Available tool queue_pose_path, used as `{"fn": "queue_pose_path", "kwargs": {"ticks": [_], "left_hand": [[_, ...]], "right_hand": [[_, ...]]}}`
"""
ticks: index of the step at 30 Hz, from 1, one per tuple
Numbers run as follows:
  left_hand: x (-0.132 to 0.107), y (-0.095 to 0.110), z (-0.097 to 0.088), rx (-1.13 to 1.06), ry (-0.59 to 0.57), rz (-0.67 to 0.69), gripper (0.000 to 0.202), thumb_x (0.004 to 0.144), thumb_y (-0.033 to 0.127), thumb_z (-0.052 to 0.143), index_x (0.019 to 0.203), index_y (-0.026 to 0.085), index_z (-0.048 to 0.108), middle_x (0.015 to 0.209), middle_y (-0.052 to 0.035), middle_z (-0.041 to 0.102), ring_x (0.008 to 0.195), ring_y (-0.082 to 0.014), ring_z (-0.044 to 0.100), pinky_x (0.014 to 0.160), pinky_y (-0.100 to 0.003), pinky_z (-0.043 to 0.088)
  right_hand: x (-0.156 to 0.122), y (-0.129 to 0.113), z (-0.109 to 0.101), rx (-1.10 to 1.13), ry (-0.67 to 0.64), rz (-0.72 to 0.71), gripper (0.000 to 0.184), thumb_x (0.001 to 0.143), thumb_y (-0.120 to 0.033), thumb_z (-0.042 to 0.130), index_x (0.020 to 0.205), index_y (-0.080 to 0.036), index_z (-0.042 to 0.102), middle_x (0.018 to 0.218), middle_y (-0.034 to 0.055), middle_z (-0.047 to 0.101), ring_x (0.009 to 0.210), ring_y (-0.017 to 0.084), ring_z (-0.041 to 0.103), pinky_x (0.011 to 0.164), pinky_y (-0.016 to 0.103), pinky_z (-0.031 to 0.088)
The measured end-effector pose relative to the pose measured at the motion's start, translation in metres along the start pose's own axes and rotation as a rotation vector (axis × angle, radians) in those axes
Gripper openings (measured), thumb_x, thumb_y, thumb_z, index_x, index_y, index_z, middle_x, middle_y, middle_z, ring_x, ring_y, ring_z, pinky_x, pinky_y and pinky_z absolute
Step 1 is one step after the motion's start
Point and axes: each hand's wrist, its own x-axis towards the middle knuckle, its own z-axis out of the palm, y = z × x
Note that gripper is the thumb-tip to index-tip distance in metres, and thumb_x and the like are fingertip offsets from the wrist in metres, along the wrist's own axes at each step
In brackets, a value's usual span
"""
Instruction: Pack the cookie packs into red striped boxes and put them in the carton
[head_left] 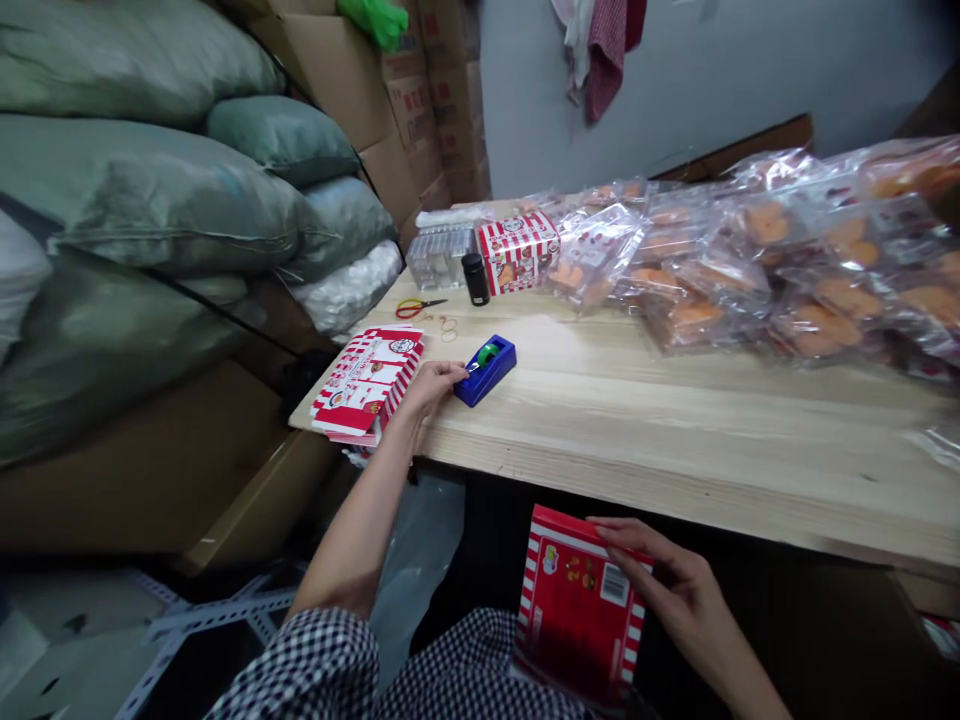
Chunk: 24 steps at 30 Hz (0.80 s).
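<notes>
My left hand reaches out over the wooden table, its fingertips curled against the near end of a blue tape dispenser holding a green roll. A stack of flat red-and-white striped cartons lies just left of that hand. My right hand is below the table's front edge, over my lap, fingers closed round the top corner of a red-and-white striped box that stands on my checked clothing.
Many clear bags of orange items cover the table's right and back. A made-up striped box, a black jar, clear plastic trays, scissors and rubber bands sit at the back left. Stuffed sacks and cartons stand left.
</notes>
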Motion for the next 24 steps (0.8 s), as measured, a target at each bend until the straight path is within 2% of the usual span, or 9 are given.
{"fn": "queue_pose_path", "kwargs": {"ticks": [2,4,8,11,16,18,20,22,24], "left_hand": [[-0.003,-0.003,0.0,-0.071,0.026,0.004,0.03,0.06,0.039,0.081,0.068,0.012,0.072,0.111,-0.0152,0.073,0.081,-0.0206,0.064,0.065,-0.028,0.047],[-0.007,-0.007,-0.001,-0.139,0.053,0.019,0.033,0.063,0.042,0.079,0.073,0.012,0.072,0.116,-0.0168,0.071,0.087,-0.0224,0.065,0.068,-0.03,0.049],[-0.018,-0.021,0.0,-0.229,0.093,0.059,0.039,0.068,0.044,0.073,0.086,0.01,0.073,0.103,-0.0168,0.073,0.089,-0.0213,0.067,0.08,-0.035,0.052],[-0.026,-0.035,0.004,-0.221,0.139,0.091,0.032,0.067,0.041,0.073,0.074,0.01,0.07,0.106,-0.0162,0.073,0.092,-0.0192,0.066,0.087,-0.033,0.05],[-0.035,-0.049,0.008,-0.115,0.266,0.131,0.025,0.068,0.035,0.074,0.065,0.012,0.066,0.108,-0.0142,0.073,0.1,-0.022,0.064,0.092,-0.032,0.048],[-0.045,-0.045,0.01,-0.078,0.312,0.142,0.021,0.07,0.032,0.074,0.066,0.013,0.068,0.103,-0.0121,0.073,0.098,-0.0214,0.063,0.092,-0.032,0.047],[-0.064,-0.034,0.018,-0.069,0.324,0.158,0.02,0.076,0.033,0.072,0.074,0.013,0.07,0.093,-0.0082,0.072,0.09,-0.0189,0.063,0.088,-0.03,0.048],[-0.095,-0.014,0.033,-0.097,0.283,0.178,0.021,0.081,0.036,0.069,0.083,0.015,0.072,0.081,-0.0039,0.07,0.078,-0.0165,0.063,0.081,-0.029,0.051],[-0.135,0.011,0.052,-0.17,0.197,0.194,0.022,0.085,0.037,0.069,0.093,0.017,0.073,0.078,-0.002,0.069,0.071,-0.0154,0.064,0.076,-0.029,0.053]], "right_hand": [[-0.002,-0.001,-0.001,-0.009,0.006,-0.012,0.023,0.091,-0.041,0.064,0.104,-0.028,0.078,0.119,0.0097,0.073,0.113,0.029,0.068,0.097,0.041,0.056],[-0.003,-0.001,-0.003,-0.021,0.01,-0.022,0.023,0.091,-0.041,0.064,0.103,-0.028,0.078,0.12,0.01,0.073,0.113,0.029,0.068,0.096,0.041,0.056],[-0.004,0.001,-0.005,-0.014,0.03,-0.023,0.022,0.091,-0.04,0.064,0.103,-0.028,0.078,0.119,0.01,0.073,0.113,0.029,0.068,0.094,0.039,0.057],[-0.001,0.006,-0.006,-0.005,0.047,-0.012,0.022,0.09,-0.04,0.066,0.103,-0.027,0.077,0.12,0.0105,0.073,0.114,0.029,0.068,0.095,0.04,0.057],[0.006,0.008,-0.007,-0.021,0.075,-0.016,0.021,0.089,-0.039,0.068,0.102,-0.026,0.078,0.116,0.01,0.074,0.114,0.03,0.067,0.098,0.044,0.056],[0.005,0.002,-0.005,-0.03,0.121,-0.022,0.02,0.089,-0.038,0.068,0.102,-0.026,0.078,0.114,0.0091,0.075,0.111,0.03,0.068,0.098,0.045,0.055],[0.003,-0.01,-0.002,-0.054,0.217,-0.062,0.017,0.09,-0.034,0.067,0.103,-0.028,0.077,0.114,0.0075,0.074,0.111,0.029,0.068,0.098,0.045,0.055],[0.0,-0.025,0.005,-0.096,0.335,-0.145,0.018,0.091,-0.028,0.066,0.105,-0.03,0.076,0.116,0.0059,0.073,0.112,0.027,0.067,0.101,0.046,0.053],[-0.002,-0.038,0.013,-0.145,0.407,-0.238,0.023,0.093,-0.022,0.063,0.11,-0.031,0.074,0.122,0.005,0.07,0.114,0.026,0.065,0.103,0.048,0.051]]}}
